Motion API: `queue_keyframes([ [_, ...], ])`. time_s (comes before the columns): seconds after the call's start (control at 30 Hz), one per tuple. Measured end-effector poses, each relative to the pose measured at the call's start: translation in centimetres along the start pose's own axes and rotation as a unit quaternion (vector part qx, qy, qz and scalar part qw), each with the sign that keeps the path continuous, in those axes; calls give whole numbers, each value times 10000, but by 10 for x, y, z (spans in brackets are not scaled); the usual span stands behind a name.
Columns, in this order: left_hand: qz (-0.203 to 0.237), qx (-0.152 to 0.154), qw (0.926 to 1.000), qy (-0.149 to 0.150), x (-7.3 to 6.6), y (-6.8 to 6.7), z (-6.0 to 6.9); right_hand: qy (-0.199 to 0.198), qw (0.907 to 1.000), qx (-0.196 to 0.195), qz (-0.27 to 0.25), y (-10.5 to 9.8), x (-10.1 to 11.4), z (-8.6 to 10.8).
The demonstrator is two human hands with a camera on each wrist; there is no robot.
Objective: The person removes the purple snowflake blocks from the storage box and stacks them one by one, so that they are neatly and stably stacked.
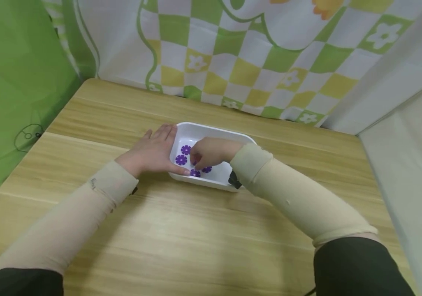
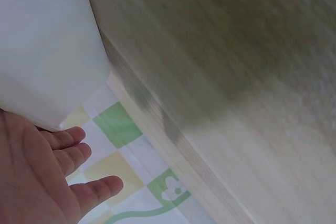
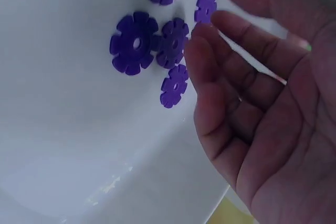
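A white plastic tray (image 1: 216,177) with rounded corners stands on the wooden table. Purple notched discs (image 1: 181,160), flower-shaped with a hole in the centre, lie on its floor toward the left end. My left hand (image 1: 155,150) rests against the tray's left end, fingers extended and thumb along the front rim. In the left wrist view its fingertips (image 2: 113,184) stretch out beside the tray wall. Inside the tray, my right hand (image 1: 211,151) bends down over the discs. The right wrist view shows its fingers loosely bent, thumb apart, close to several discs (image 3: 134,43), with nothing visible between them.
The wooden table (image 1: 166,234) extends around the tray. A checked green, yellow and white cloth (image 1: 240,70) hangs along the back edge. Green fabric (image 1: 15,82) stands at the left, with a thin dark wire (image 1: 26,137) near the table edge. A pale wall (image 1: 414,164) borders the right.
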State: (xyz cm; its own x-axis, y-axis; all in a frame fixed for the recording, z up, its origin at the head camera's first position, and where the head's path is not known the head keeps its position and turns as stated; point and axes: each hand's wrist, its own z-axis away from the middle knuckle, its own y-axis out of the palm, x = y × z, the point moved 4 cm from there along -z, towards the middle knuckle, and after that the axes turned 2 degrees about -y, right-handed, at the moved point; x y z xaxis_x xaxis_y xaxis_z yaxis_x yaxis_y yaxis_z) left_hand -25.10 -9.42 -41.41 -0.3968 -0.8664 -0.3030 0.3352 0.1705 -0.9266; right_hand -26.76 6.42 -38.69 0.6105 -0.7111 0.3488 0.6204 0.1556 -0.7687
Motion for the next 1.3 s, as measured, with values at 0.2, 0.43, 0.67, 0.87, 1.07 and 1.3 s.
queue_keyframes([
  [0.2,8,3,10000,34,-3,-1,-2,13,9997,48,-251,2,-5,-6],
  [0.43,-20,-21,10000,59,-5,-3,-3,-103,9995,85,278,5,-2,-11],
  [0.67,-68,-83,9998,164,-9,-6,-3,-244,9956,16,905,13,3,-14],
  [0.87,-131,-114,9997,143,-8,-6,-3,-86,9934,53,1144,13,2,-16],
  [1.07,-65,-87,9999,74,-6,-3,-2,-234,9979,29,611,12,-4,-13],
  [1.3,44,-55,10000,-22,1,1,0,-276,9995,-118,55,6,-13,-5],
])
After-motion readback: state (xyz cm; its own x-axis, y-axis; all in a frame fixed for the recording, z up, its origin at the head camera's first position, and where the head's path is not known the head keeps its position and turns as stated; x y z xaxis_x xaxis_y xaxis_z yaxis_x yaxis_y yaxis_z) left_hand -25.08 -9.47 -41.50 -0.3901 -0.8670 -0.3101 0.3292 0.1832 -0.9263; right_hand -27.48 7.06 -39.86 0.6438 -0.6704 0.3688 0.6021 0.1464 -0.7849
